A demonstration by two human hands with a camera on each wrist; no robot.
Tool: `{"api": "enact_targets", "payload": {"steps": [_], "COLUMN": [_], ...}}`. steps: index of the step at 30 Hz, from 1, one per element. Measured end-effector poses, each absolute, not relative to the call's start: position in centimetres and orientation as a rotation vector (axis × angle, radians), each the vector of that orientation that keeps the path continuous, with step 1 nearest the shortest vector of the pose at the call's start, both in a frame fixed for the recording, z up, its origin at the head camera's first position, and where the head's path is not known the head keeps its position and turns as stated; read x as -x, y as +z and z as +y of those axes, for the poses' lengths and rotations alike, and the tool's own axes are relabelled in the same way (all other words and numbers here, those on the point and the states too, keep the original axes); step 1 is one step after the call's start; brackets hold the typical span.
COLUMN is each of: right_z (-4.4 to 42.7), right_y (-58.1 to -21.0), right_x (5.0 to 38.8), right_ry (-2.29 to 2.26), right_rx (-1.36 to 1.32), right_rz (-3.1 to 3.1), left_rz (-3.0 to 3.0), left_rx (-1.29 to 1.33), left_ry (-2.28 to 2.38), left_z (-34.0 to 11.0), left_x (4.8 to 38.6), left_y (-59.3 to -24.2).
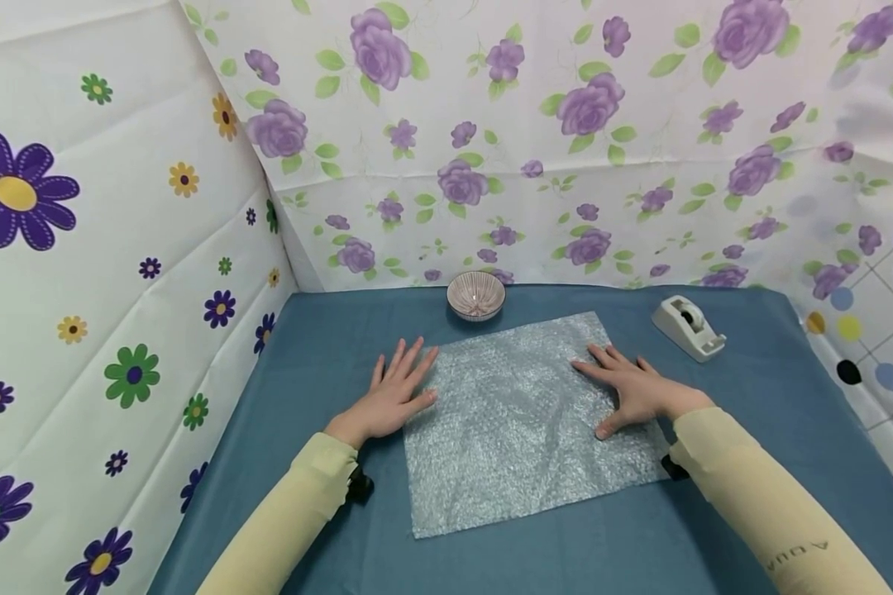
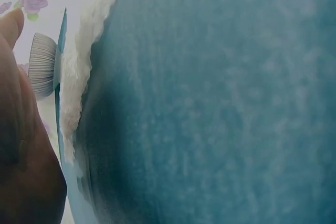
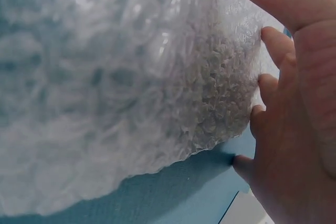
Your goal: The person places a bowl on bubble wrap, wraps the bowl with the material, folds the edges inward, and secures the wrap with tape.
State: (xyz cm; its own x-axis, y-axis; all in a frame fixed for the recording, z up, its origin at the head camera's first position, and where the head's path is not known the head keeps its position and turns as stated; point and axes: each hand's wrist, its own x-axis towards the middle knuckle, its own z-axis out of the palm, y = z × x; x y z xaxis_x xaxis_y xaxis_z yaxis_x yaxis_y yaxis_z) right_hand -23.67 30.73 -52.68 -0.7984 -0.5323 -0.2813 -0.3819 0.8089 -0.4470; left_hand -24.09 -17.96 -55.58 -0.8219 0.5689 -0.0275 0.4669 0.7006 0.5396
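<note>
A sheet of bubble wrap (image 1: pixel 506 421) lies spread on the blue cloth, slightly turned. At its left edge my left hand (image 1: pixel 387 398) rests with fingers spread, fingertips at the sheet's upper left corner. My right hand (image 1: pixel 636 390) lies on the right part of the sheet, fingers apart and thumb pointing inward. Up close in the right wrist view, the fingertips touch the bubble wrap (image 3: pixel 226 87) near its edge. Neither hand grips anything. Behind the sheet stands a striped bowl (image 1: pixel 476 296), whose ribbed side also shows in the left wrist view.
A white tape dispenser (image 1: pixel 689 328) stands at the back right of the blue tablecloth (image 1: pixel 565 545). Flowered sheeting (image 1: pixel 521 140) hangs behind the table, and more patterned sheeting closes off the left and right sides.
</note>
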Motion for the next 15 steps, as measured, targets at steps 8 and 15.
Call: {"api": "enact_targets", "payload": {"steps": [8, 15], "right_z": [30.9, 30.9], "right_y": [-53.1, -52.9], "right_x": [23.1, 22.8], "right_ry": [-0.523, -0.511], "right_rx": [0.659, 0.63], "right_rz": [2.615, 2.617], "left_rz": [2.703, 2.66], "left_rx": [-0.853, -0.834], "left_ry": [0.762, 0.678], "left_z": [-17.6, -17.0], "left_x": [23.7, 23.0], "left_y": [-55.1, -54.1]}}
